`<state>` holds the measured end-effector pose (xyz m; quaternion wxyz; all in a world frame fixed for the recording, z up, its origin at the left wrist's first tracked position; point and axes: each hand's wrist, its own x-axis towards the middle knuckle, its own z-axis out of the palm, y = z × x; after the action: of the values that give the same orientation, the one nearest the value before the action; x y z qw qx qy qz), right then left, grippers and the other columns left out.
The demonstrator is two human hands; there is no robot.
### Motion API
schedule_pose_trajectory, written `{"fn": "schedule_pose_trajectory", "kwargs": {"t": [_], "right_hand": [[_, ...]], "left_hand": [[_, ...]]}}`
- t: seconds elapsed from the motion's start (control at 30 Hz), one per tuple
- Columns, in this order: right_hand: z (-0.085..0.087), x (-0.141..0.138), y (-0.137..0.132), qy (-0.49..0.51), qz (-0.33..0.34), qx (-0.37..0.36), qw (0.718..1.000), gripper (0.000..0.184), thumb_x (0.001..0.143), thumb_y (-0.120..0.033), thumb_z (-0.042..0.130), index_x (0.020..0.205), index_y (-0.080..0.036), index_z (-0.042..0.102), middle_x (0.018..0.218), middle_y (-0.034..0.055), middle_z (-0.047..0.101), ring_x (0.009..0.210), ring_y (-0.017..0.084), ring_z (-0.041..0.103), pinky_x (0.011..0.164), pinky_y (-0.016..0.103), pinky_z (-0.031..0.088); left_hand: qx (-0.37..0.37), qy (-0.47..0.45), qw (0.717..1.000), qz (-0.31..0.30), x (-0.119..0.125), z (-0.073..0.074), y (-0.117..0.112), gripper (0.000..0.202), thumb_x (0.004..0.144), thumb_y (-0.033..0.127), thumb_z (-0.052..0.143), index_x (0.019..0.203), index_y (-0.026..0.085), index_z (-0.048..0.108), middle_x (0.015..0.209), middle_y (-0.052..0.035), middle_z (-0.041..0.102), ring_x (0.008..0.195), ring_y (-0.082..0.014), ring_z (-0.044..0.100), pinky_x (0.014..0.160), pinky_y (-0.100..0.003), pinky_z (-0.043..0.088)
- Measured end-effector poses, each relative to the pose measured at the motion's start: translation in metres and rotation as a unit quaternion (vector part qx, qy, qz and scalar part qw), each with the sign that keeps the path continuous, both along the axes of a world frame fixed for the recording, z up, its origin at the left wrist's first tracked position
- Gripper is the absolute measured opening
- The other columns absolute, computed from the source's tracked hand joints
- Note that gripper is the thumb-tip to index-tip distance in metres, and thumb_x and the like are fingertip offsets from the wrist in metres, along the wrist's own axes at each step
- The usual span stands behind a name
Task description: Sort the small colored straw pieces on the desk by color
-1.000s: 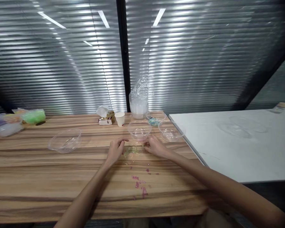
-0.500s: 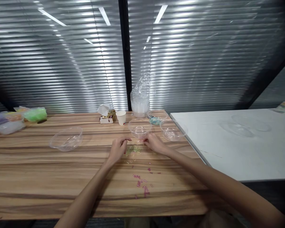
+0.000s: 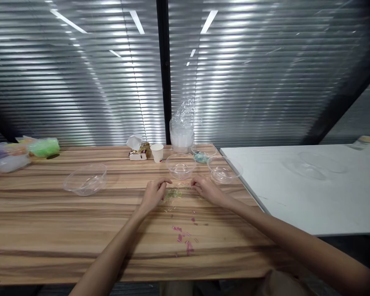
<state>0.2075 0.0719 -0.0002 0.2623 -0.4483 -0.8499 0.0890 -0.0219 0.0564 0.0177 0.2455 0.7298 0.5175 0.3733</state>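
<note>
Small yellow-green pieces (image 3: 173, 194) lie in a loose pile on the wooden table between my hands, with a few pale orange bits (image 3: 181, 185) just behind. My left hand (image 3: 154, 193) rests at the pile's left edge, index finger pointing inward and the others curled; a pinkish speck shows by its fingertips. On the right, my right hand (image 3: 206, 189) hovers low or touches the table, its fingers bent together. Whatever its fingertips hold is hidden. Nearer me, pink pieces (image 3: 180, 237) are scattered. Just beyond my hands stands a clear round bowl (image 3: 181, 167).
Another clear bowl (image 3: 224, 170) is behind my right hand, beside a bowl with blue pieces (image 3: 201, 157). A fourth bowl (image 3: 86, 183) sits left. Along the back are a paper cup (image 3: 157, 153), tissue pack (image 3: 138, 155) and bagged containers (image 3: 182, 137). A white table (image 3: 296, 197) adjoins right.
My right hand has shifted a little to the right, away from the pale orange bits. My left hand stays almost where it was.
</note>
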Motion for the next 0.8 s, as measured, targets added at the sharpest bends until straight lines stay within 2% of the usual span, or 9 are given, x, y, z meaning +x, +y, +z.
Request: {"fn": "schedule_pose_trajectory", "kwargs": {"t": [0.17,0.33,0.53,0.8], "right_hand": [[0.003,0.021,-0.034,0.065,0.064,0.079,0.993,0.007,0.086,-0.016,0.054,0.083,-0.016,0.060,0.080,0.0040,0.061,0.076,0.016,0.056,0.069,0.028,0.044],[0.005,0.029,-0.064,0.097,0.072,0.127,0.985,0.010,0.090,-0.022,0.051,0.086,-0.018,0.060,0.080,0.0044,0.062,0.076,0.017,0.058,0.068,0.028,0.045],[0.005,0.030,-0.082,0.105,0.069,0.096,0.988,0.014,0.091,-0.022,0.048,0.087,-0.019,0.061,0.080,0.0039,0.063,0.075,0.016,0.059,0.068,0.026,0.045],[0.001,0.015,-0.086,0.081,0.065,0.028,0.994,0.011,0.086,-0.019,0.056,0.081,-0.019,0.065,0.076,0.0032,0.064,0.076,0.017,0.057,0.069,0.027,0.044]], "left_hand": [[0.000,0.015,1.000,-0.017,0.002,0.001,-0.002,0.034,0.078,0.017,0.034,0.085,0.013,0.067,0.037,0.0060,0.044,0.038,-0.0107,0.045,0.047,-0.019,0.035],[0.004,0.032,0.999,-0.036,0.002,-0.002,-0.002,0.034,0.077,0.013,0.034,0.086,0.014,0.067,0.037,0.0066,0.043,0.038,-0.0103,0.044,0.049,-0.019,0.034],[0.002,0.048,0.998,-0.040,0.003,-0.002,-0.003,0.033,0.077,0.015,0.035,0.085,0.014,0.067,0.037,0.0056,0.045,0.039,-0.0112,0.045,0.049,-0.019,0.035],[-0.008,0.053,0.997,-0.049,0.003,-0.001,-0.004,0.033,0.078,0.015,0.035,0.086,0.015,0.067,0.037,0.0061,0.043,0.037,-0.0110,0.043,0.046,-0.019,0.033]]}}
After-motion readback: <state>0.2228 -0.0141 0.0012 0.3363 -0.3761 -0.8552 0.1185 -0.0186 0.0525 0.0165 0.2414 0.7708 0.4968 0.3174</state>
